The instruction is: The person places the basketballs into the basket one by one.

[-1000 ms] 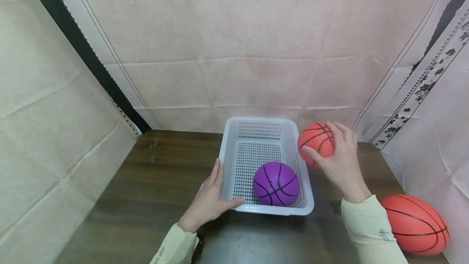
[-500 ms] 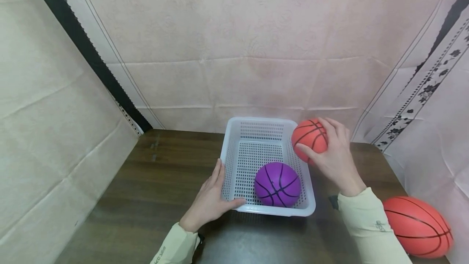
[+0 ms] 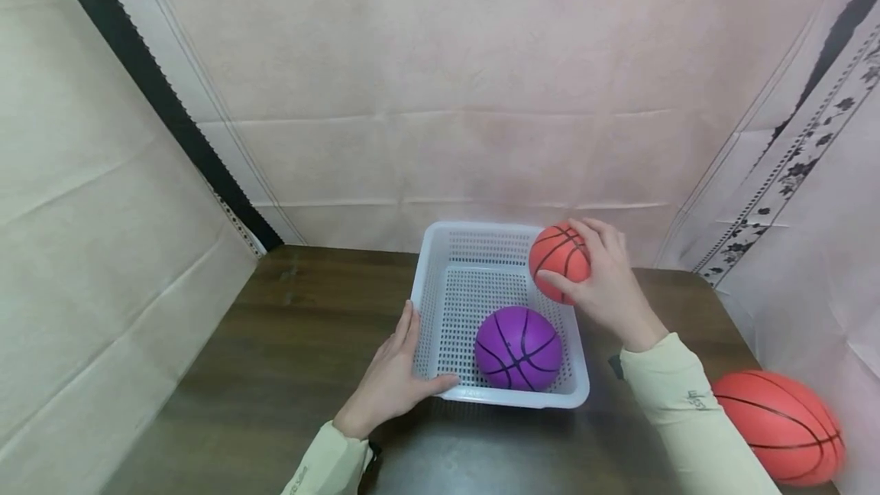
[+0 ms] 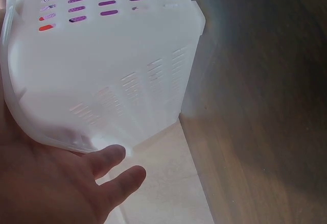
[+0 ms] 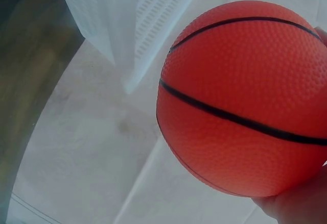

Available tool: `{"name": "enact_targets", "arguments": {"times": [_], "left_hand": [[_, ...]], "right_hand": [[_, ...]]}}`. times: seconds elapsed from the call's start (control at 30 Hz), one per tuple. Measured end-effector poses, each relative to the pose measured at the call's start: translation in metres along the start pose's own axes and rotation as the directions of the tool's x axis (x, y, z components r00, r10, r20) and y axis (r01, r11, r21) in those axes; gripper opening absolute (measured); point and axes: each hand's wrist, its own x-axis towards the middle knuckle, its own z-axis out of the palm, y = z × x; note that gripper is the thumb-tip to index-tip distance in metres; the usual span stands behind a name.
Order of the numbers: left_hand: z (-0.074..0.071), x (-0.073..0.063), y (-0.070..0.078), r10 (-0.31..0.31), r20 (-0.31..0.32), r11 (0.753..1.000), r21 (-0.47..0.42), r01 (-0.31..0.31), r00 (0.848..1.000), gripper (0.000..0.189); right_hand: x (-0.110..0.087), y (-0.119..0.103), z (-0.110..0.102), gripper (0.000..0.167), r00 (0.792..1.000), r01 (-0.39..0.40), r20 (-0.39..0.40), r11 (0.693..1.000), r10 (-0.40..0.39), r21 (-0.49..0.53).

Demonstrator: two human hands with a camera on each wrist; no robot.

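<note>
A white plastic basket (image 3: 470, 277) with slotted walls stands on the table, a purple toy basketball (image 3: 512, 354) lying in its near right part. My left hand (image 3: 388, 388) rests at the basket's near left corner, fingers straight along the left side and thumb at the front rim. In the left wrist view, its fingers (image 4: 122, 185) reach out beside the basket wall (image 4: 97, 66). Between thumb and fingers, my right hand (image 3: 612, 292) grips a small orange toy basketball (image 3: 550, 258), which overlaps the basket's right rim in the head view. Part of that ball is hidden by the hand.
A larger orange basketball (image 3: 784, 426) sits at the right end of the dark wooden table (image 3: 289, 373), beside the right sleeve. Pale cloth (image 3: 440, 98) hangs close behind the basket, and more cloth lines both sides.
My right hand has carried the small orange basketball leftward, from beside the basket to over its right rim. The left hand, the basket and the purple ball have stayed in place.
</note>
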Motion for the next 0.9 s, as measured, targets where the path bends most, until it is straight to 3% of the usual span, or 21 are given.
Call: {"name": "enact_targets", "arguments": {"times": [0.23,0.9], "left_hand": [[0.001,-0.005,-0.003,0.005,0.0,1.0,0.01,-0.005,1.0,0.127],[0.001,0.0,0.002,0.006,-0.018,1.0,0.02,-0.006,1.0,0.124]], "right_hand": [[0.005,-0.004,0.009,0.086,0.999,0.041,0.022,0.999,-0.041,0.005],[0.016,-0.014,0.019,0.084,0.994,0.062,0.088,0.998,-0.062,0.004]]}}
